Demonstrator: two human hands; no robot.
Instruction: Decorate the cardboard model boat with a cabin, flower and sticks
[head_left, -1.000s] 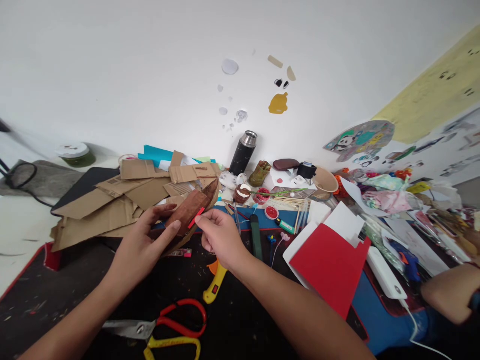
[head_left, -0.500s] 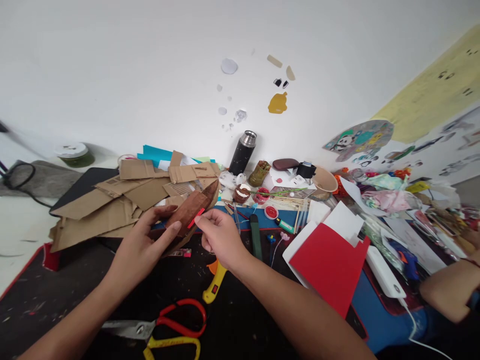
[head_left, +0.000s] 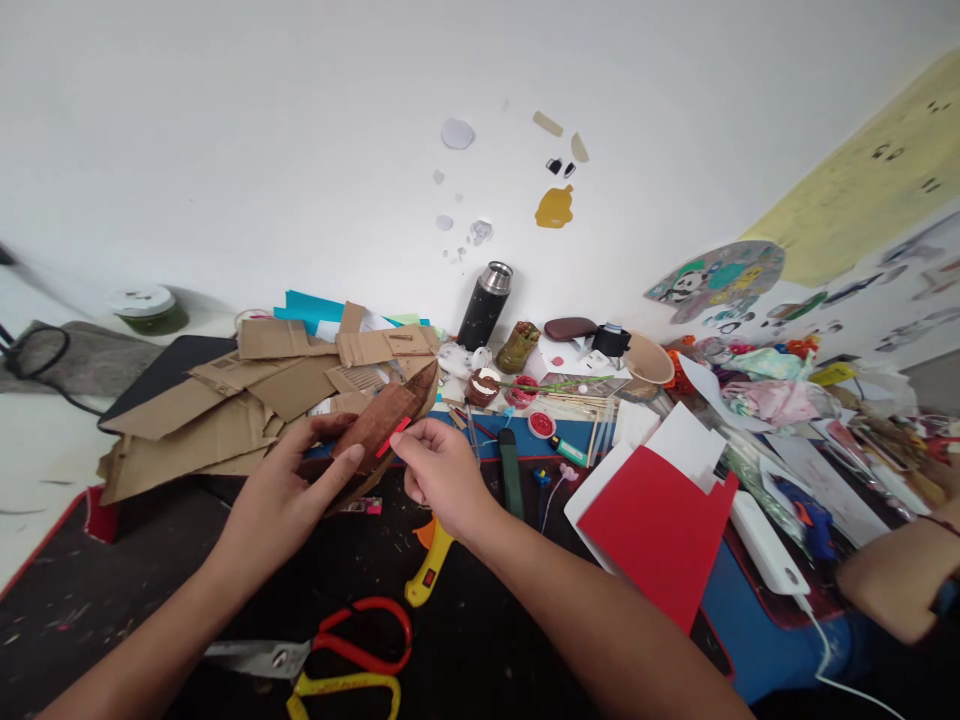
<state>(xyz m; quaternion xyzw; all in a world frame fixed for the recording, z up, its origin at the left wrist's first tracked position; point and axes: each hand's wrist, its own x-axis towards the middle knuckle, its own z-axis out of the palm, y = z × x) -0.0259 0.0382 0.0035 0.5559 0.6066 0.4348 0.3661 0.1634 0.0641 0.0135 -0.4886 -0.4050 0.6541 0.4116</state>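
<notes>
A brown painted cardboard piece (head_left: 381, 418) is held over the table by my left hand (head_left: 279, 492), its thumb on the near side and its fingers at the left end. My right hand (head_left: 441, 474) pinches a small red strip (head_left: 393, 437) against the piece's right side. Below the hands, a yellow-handled cutter (head_left: 429, 572) lies on the dark mat, with an orange scrap beside it. Scissors (head_left: 330, 650) with red and yellow handles rest nearer me, their blades toward the left.
Cardboard scraps (head_left: 202, 405) are piled at the left. A black bottle (head_left: 484, 308), paint pots and sticks stand near the wall. Red paper (head_left: 658, 535), a white power strip (head_left: 766, 540) and another person's arm (head_left: 896, 580) are at the right.
</notes>
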